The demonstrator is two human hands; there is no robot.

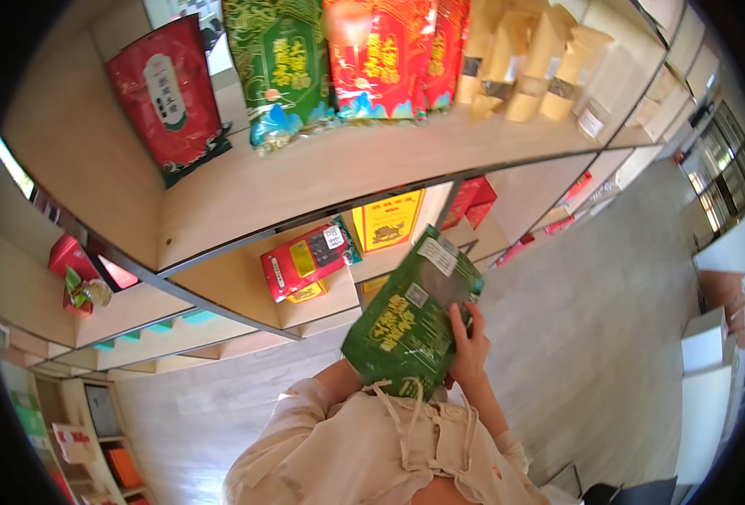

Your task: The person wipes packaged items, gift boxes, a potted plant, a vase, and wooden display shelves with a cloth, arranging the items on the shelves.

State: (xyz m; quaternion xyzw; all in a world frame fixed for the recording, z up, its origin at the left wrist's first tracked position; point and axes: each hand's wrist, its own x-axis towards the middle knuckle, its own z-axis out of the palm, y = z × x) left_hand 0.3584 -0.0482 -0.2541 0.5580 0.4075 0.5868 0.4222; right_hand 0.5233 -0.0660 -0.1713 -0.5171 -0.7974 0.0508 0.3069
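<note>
A green printed pouch [406,337] with yellow lettering, a white label and a small code square is held tilted in front of my chest. My right hand [470,343] grips its right edge, with the fingers over the front. Behind the pouch's lower left side goes my left forearm [339,380]; the hand itself is hidden there. Just beyond the pouch, a red pouch [309,259] lies on a yellow box [307,292] in a lower shelf compartment. A larger yellow box [387,220] stands beside it.
The wooden shelf [330,181] holds a dark red pouch [170,97], a green bag [280,76], red bags [381,63], several brown paper pouches [515,63] and a small jar [593,119]. Grey floor [591,320] stretches to the right, with white furniture [707,362] at the edge.
</note>
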